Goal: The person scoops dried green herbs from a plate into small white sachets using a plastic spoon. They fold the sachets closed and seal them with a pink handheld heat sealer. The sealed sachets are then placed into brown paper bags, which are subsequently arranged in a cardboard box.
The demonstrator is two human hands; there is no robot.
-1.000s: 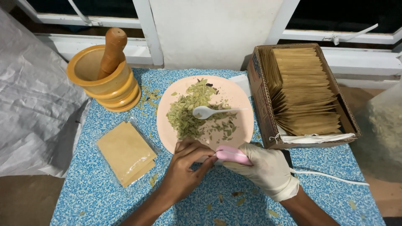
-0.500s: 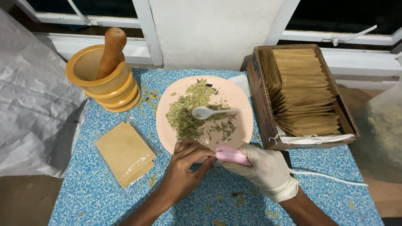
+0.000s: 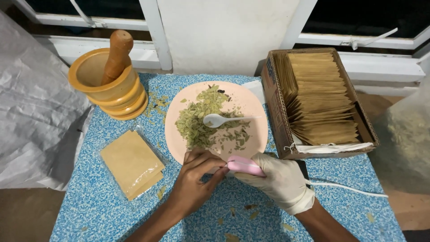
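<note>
Just below the rim of the pink plate (image 3: 257, 112), both hands met over the blue speckled tabletop (image 3: 89, 210). The right hand (image 3: 280, 181), in a pale glove, was wrapped tight around a small pink handheld device (image 3: 244, 166), with a white cord (image 3: 349, 189) trailing off to the right across the table. The bare left hand (image 3: 197, 179) had its fingers curled in and pinched together right at the near end of that device, touching it; whatever sat between the fingertips was too small and too hidden for me to make out.

On the plate lay a heap of dried, crushed green leaves (image 3: 201, 118), and a white plastic spoon (image 3: 219, 119) rested on top with its handle pointing right. To the right of the plate stood an open cardboard box (image 3: 277, 130) packed with upright brown paper sachets (image 3: 320, 98), with white strings lying along its near edge. To the left of the hands, well apart from them, a clear plastic packet of flat tan sachets (image 3: 131, 163) lay on the table. At the far left corner stood a yellow mortar (image 3: 109, 92) with a wooden pestle (image 3: 117, 56) leaning inside it. Bits of leaf were scattered about the tabletop.
</note>
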